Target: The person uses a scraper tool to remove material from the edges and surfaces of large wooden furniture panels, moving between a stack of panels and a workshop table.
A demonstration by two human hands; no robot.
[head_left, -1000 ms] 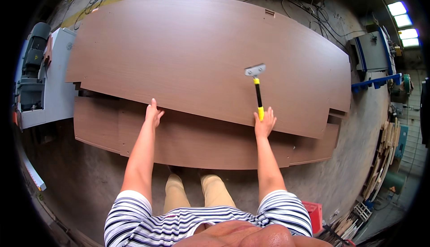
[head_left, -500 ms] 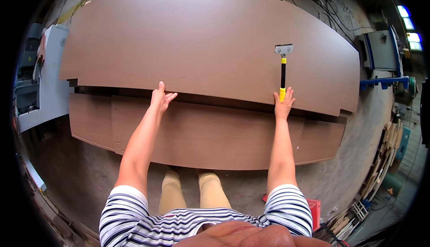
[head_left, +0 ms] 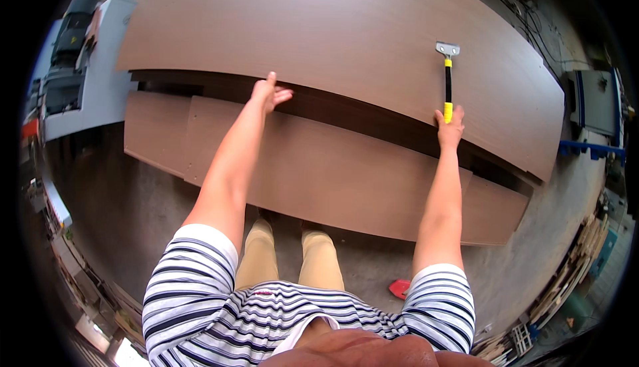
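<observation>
1. The wood-grain brown upper panel [head_left: 299, 27] is lying lengthwise in front of the person, its near edge overhanging a dark gap [head_left: 359, 117] above the lower brown panel [head_left: 333, 161].

2. The left hand [head_left: 266, 94] is staying wide, thumb resting at the near edge and fingers spreading to the right, blurred. It seems to be steadying rather than gripping; curling those fingers beneath the edge would be giving a firmer hold, if the edge is leaving room.

3. The right hand [head_left: 451, 129] is meeting the same edge farther right, with the handle end of the yellow-and-black scraper [head_left: 448, 82] lying between thumb and fingers. Whether the hand is closing on the handle, I cannot tell.

4. The scraper is pointing away from the person, its metal head lying over the panel's face. Keeping that head flat, or setting the tool aside, would be sparing the surface from scratches.

5. The hands are standing well apart, which is probably helping control the panel's turn. Sharing the effort evenly would be keeping it from skewing.

6. The gap is posing a likely pinch risk, so fingertips should be keeping clear whenever the panels are closing together.
</observation>
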